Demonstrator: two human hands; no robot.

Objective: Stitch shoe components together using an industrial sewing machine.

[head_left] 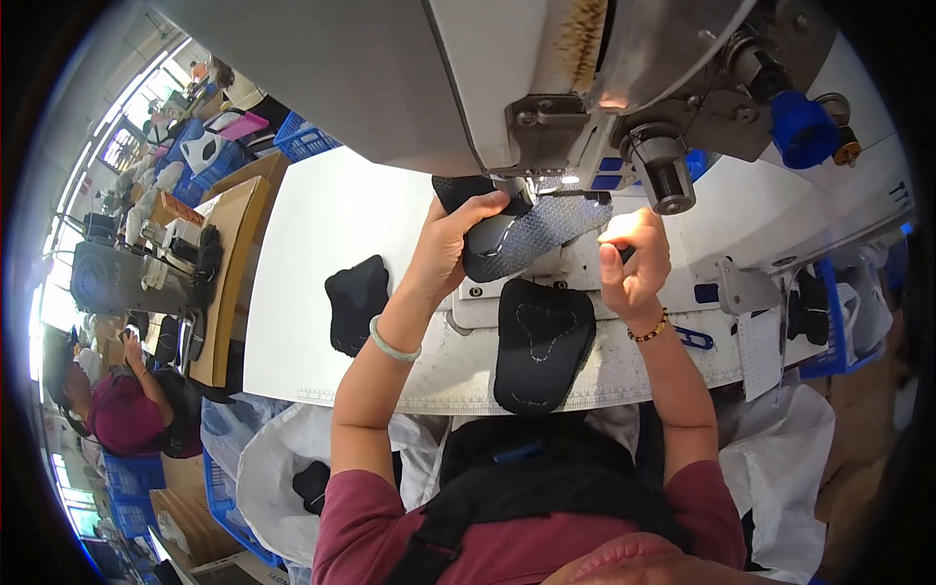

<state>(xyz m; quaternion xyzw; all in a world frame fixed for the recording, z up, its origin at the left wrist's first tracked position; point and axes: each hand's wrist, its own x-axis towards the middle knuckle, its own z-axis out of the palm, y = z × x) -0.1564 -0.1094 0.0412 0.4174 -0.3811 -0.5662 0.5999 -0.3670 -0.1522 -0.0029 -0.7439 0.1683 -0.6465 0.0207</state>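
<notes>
A grey textured padded fabric piece (pixel 548 234) with a black end lies under the head of the sewing machine (pixel 546 136). My left hand (pixel 450 236) grips its left part, thumb on top. Close to the piece's right end, my right hand (pixel 636 261) is closed with curled fingers. A bit of something dark shows between those fingers, too small to name. In front of the machine bed, a black padded piece (pixel 546 346) with pale stitched outlines lies on the white table (pixel 292 292). Another black piece (pixel 358 305) is left of my left forearm.
A blue-handled tool (pixel 694 338) lies right of my right wrist. A ruler strip (pixel 390 402) runs along the table's front edge. White bags (pixel 283 453) hang below the table, and a blue crate (pixel 838 331) stands at right. Another person (pixel 127 409) sits at far left.
</notes>
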